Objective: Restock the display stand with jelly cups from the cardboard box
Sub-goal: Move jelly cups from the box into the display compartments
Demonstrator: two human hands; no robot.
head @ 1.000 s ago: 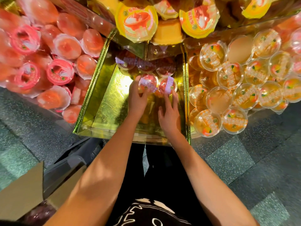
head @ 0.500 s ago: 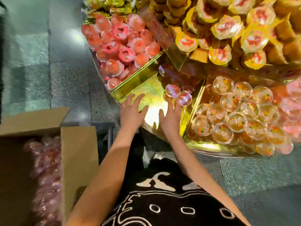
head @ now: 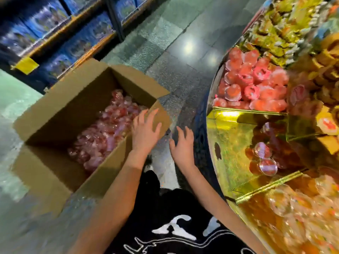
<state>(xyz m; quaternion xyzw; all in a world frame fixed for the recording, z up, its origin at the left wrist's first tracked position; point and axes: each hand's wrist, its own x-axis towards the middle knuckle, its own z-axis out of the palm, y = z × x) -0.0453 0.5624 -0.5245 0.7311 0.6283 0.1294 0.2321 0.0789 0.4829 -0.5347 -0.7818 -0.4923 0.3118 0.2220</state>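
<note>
An open cardboard box (head: 55, 114) stands on the floor at the left, filled with several pink jelly cups (head: 104, 132). My left hand (head: 145, 131) hovers over the box's near right corner, fingers spread and empty. My right hand (head: 182, 145) is beside it over the floor, also spread and empty. At the right, the round display stand (head: 212, 99) has a gold-lined compartment (head: 233, 149) holding a few dark red jelly cups (head: 266, 165) at its back.
Neighbouring compartments hold pink-red cups (head: 251, 85) above and orange fruit cups (head: 297, 208) below. Yellow packaged sweets (head: 286, 33) are stacked higher on the stand. Shelves of blue boxes (head: 60, 30) line the far left. Grey tiled floor (head: 176, 52) lies between.
Both hands have left the gold compartment and swung left toward the cardboard box, with two cups left behind in the compartment. My view has turned left with them.
</note>
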